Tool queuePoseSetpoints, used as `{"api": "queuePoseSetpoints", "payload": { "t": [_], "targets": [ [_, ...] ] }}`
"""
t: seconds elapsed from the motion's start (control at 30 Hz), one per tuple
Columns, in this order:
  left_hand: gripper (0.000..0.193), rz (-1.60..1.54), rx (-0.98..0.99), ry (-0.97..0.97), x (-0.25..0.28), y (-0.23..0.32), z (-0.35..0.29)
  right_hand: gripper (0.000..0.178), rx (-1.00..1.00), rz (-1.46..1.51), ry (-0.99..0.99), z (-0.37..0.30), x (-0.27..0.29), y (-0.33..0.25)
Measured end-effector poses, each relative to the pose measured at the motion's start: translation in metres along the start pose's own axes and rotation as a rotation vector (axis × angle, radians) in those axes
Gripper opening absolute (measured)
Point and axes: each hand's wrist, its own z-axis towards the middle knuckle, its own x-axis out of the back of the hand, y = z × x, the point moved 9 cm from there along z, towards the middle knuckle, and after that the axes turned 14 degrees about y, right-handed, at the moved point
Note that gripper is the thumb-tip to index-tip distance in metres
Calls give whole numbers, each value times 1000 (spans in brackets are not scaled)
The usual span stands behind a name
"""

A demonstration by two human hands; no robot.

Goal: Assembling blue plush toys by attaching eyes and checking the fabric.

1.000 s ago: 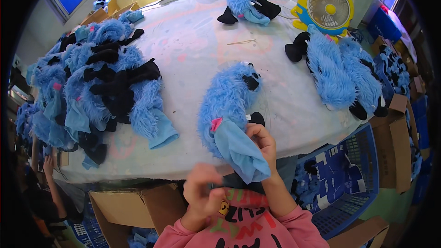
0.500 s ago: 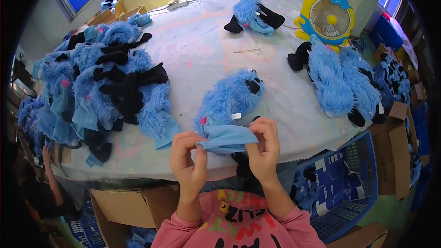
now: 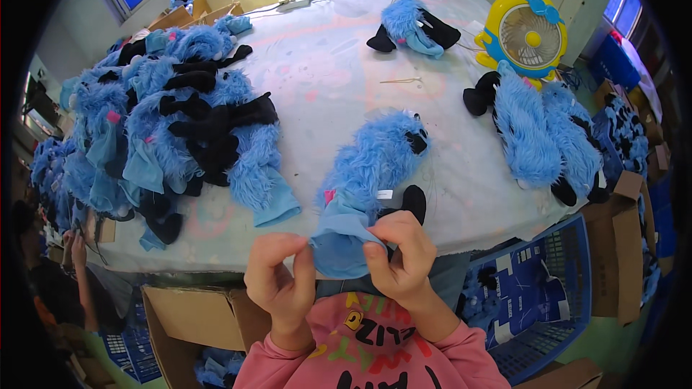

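Note:
In front of me on the table lies a furry blue plush toy (image 3: 375,158), limp, with black parts, a white tag and a pink tab. Its light-blue cloth sleeve (image 3: 339,252) hangs toward me over the table's near edge, the rim spread into an open mouth. My left hand (image 3: 281,281) pinches the left side of that rim between thumb and finger. On the right side, my right hand (image 3: 400,256) grips the rim with its thumb and bent fingers. A black foot (image 3: 413,203) pokes out just beyond my right hand.
A heap of similar plush toys (image 3: 173,115) covers the table's left side. More lie at right (image 3: 533,137), beside a yellow fan (image 3: 530,36), and one at the back (image 3: 411,25). Cardboard boxes (image 3: 198,317) and a blue crate (image 3: 577,259) stand below. Another person's hand (image 3: 76,248) shows far left.
Both hands have come nearer to me. The cloth sleeve, stretched flat and wide before, now hangs lower with its mouth opened. The black foot has come into sight.

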Motion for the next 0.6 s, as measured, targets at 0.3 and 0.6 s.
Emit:
{"api": "queuePoseSetpoints", "payload": {
  "t": [0.3, 0.6],
  "targets": [
    [34, -331, 159, -102, 4, -13, -18, 15, 34, 32, 79, -14, 14, -5],
    [54, -146, 596, -431, -39, -109, -93, 15, 152, 28, -231, -36, -28, -36]
  ]
}}
